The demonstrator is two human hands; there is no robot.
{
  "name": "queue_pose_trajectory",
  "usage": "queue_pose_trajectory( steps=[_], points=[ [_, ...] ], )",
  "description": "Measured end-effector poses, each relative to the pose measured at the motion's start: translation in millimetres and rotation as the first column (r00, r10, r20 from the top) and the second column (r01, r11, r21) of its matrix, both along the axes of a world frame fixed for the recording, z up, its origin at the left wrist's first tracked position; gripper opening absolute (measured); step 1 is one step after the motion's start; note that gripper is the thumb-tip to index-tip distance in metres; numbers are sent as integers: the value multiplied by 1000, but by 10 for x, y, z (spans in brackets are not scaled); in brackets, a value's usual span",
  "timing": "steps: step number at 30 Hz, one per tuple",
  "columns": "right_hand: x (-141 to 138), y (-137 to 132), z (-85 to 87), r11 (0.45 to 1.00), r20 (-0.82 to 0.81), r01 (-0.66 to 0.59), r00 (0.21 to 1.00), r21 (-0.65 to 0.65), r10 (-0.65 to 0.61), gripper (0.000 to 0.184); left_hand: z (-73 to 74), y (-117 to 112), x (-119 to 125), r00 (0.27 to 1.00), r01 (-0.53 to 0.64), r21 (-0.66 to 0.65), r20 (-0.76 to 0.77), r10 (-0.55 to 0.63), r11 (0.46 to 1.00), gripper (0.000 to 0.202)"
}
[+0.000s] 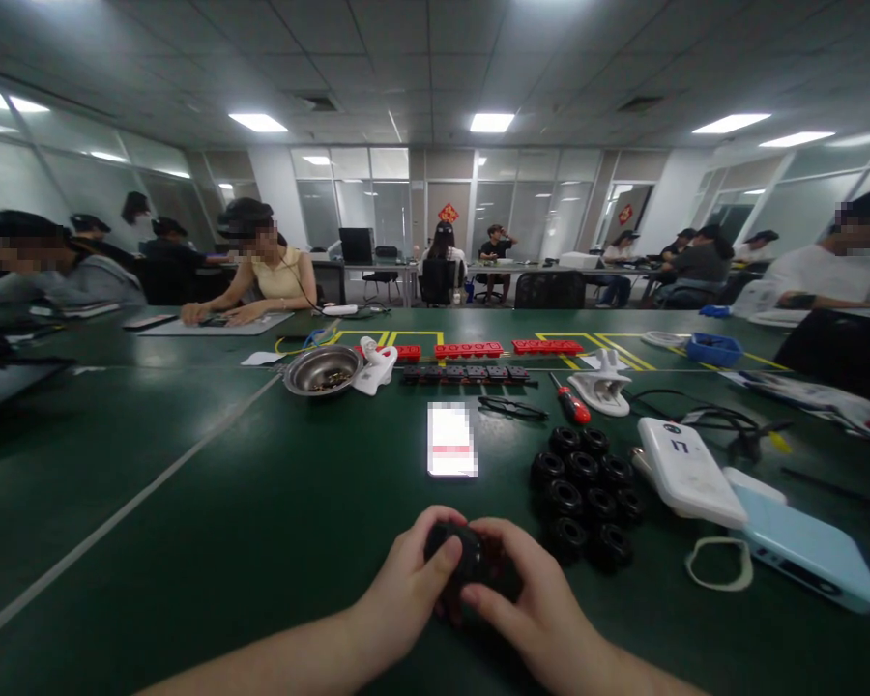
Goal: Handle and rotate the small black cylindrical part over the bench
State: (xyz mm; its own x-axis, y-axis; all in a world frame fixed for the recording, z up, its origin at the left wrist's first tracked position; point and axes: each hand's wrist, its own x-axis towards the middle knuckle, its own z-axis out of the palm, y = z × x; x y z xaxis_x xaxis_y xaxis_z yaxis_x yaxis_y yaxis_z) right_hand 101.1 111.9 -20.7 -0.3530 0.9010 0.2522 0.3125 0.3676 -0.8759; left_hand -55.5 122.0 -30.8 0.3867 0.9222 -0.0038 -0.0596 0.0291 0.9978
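Black rubbery wheel low over the near table edge, round face up toward the wearer, axis hard to tell | left hand and right hand both pinching it, thumbs on top | just right: pile of matching black wheels, close | ahead: phone flat | left: open green table, plenty of room

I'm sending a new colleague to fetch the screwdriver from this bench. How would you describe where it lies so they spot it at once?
On the green table, look past the cluster of black wheels to the right of the hands. Just beyond it lies the screwdriver, beside a white clamp-like holder. It is the only tool there with a red handle.
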Motion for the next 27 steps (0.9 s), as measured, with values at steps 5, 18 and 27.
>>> queue_pose_trajectory(
  steps=[5,18,27],
  points=[
    [17,-43,3,984,102,45,993,172,-63,53,32,-30,4,997,-69,25,29,68,997,34],
    [9,25,-5,994,94,36,994,105,-46,43,38,-15,-19,998,-50,57,-36,52,997,33],
    [33,115,5,996,1,-75,997,-55,75,22,54,-64,-18,975,-128,76,-175,139,989,47]
  ],
)
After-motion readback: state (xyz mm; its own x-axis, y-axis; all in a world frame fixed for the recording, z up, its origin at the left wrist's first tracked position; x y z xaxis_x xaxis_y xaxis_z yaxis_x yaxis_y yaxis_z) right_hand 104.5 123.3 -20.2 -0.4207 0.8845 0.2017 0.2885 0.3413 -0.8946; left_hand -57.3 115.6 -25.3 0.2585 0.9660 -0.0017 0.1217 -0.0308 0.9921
